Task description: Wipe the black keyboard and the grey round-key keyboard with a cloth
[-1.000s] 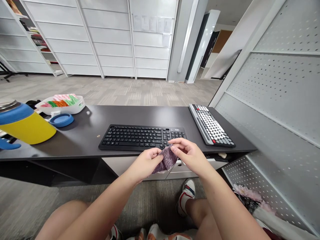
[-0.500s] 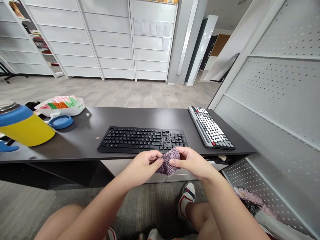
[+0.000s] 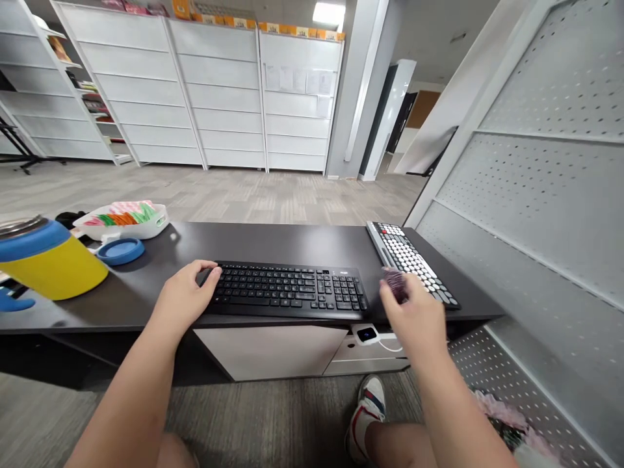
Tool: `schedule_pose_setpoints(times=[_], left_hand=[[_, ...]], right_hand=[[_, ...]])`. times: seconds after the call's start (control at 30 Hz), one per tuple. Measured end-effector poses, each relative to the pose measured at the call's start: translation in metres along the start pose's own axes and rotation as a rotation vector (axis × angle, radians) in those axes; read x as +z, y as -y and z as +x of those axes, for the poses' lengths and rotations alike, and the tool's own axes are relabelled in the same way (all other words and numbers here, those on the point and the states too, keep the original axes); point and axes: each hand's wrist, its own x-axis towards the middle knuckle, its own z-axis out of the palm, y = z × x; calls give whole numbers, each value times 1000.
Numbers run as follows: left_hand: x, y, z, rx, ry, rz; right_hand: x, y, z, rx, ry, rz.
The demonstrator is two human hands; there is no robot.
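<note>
A black keyboard (image 3: 287, 289) lies flat along the front of the dark desk. My left hand (image 3: 188, 292) grips its left end, thumb on the near side and fingers at the far corner. Off the keyboard's right end, my right hand (image 3: 416, 318) is closed on a small purple striped cloth (image 3: 394, 283), bunched between thumb and fingers and slightly blurred. Just beyond that hand, a second keyboard (image 3: 404, 250) with white round keys sits at an angle, partly hidden by the hand.
At the left stand a yellow and blue tumbler (image 3: 53, 266), a blue lid (image 3: 121, 251) and a white basket (image 3: 158, 222) of colourful packets. A perforated panel (image 3: 536, 182) borders the desk (image 3: 273, 240) on the right. A small white device (image 3: 365, 335) with a cable sits under the front edge.
My hands have moved apart. The left has let go of the cloth and taken the black keyboard's left end; the right has carried the cloth rightward. The view has tilted up slightly.
</note>
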Motion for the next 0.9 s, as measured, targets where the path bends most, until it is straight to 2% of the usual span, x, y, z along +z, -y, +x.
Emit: schedule_pose_setpoints(times=[0.07,0.13,0.2,0.23,0.33,0.4,0.47,0.5,0.6,0.67,0.77,0.9], left_hand=[[1,8,4,-4,16,23],[3,4,1,2,1,-23],[6,-12,-11,56,11,-140],[8,-23,-20,111,64,-224],[16,-63,-52,313,428,-487],[27,-87,-73,374,674,-596],[42,-102,-89,347,882,-706],[50,-106,-94,300,930,-724],[74,-107,-100,202,893,-718],[85,-103,-98,187,855,-710],[90,-100,-94,158,827,-733],[85,-104,-93,98,811,-803]], right_hand=[[9,3,-3,-67,162,-45],[16,10,-8,-100,248,-7],[19,19,-14,-104,353,173],[19,25,-18,-90,444,316],[16,40,-29,-4,752,727],[16,46,-35,13,843,798],[18,49,-39,-31,839,712],[19,50,-41,-67,821,635],[21,49,-43,-199,731,390],[22,48,-43,-304,650,285],[20,47,-45,-480,553,240],[18,48,-48,-685,577,289]])
